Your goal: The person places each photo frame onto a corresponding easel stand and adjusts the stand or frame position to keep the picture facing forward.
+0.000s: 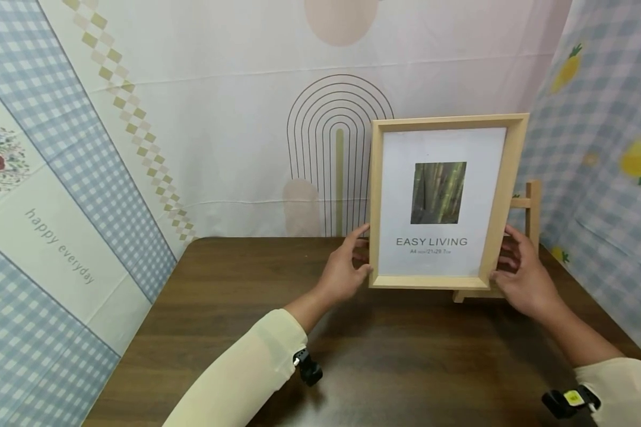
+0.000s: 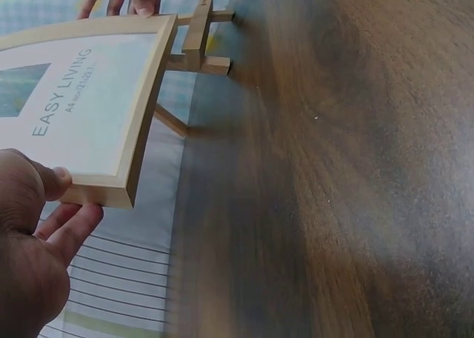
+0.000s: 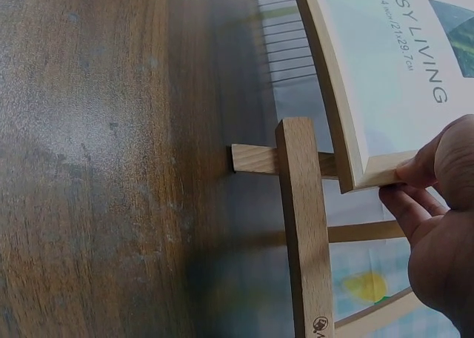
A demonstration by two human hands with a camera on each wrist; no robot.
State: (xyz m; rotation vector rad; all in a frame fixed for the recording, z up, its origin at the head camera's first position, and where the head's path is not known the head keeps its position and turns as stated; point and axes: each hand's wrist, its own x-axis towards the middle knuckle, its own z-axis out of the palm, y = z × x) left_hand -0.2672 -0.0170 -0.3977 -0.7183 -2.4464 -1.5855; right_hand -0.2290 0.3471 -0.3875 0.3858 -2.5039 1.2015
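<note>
"EASY LIVING" is printed in dark capitals on the white sheet (image 1: 443, 231) inside the picture frame (image 1: 375, 201); below it, in smaller type, "A4" and "21x29.7cm" can be read, the tiny word between them being unclear. On the cloth panel (image 1: 69, 279) at the left, "happy everyday" is written. The wooden easel bar (image 3: 304, 227) is marked with a round dark logo (image 3: 320, 324), its lettering cut off.

The easel (image 3: 304, 219) stands on the table (image 1: 229, 284), apparently just behind the frame (image 1: 442, 198).

A white arch-printed cloth (image 1: 235, 136) hangs behind the dark brown wood-grain table (image 1: 235, 290), flanked by blue-and-white checked fabrics (image 1: 75, 118).
</note>
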